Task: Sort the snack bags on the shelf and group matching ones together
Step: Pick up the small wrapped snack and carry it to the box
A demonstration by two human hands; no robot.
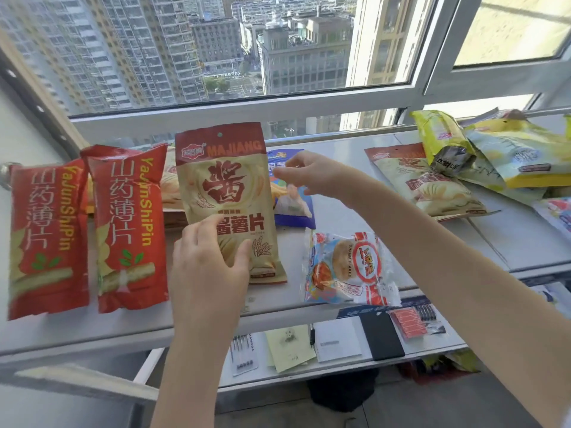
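Note:
A beige and dark-red "MAJIANG" chip bag point(227, 186) stands tilted on the white shelf point(355, 220). My left hand point(210, 257) grips its lower left part. My right hand point(309, 176) hovers at the bag's upper right edge, fingers apart, above a blue snack bag point(293, 208) lying behind. Two matching red "YaJunShiPin" bags point(46, 239) point(129, 230) lie side by side at the left. A second MAJIANG bag point(426, 183) lies at the right. A clear shrimp-flakes bag point(349, 270) lies near the front edge.
A pile of yellow-green bags point(494, 152) sits at the far right by the window frame point(278, 112). Another bag peeks out behind the held one. A lower shelf point(340, 344) holds pens, notepads and a black pad.

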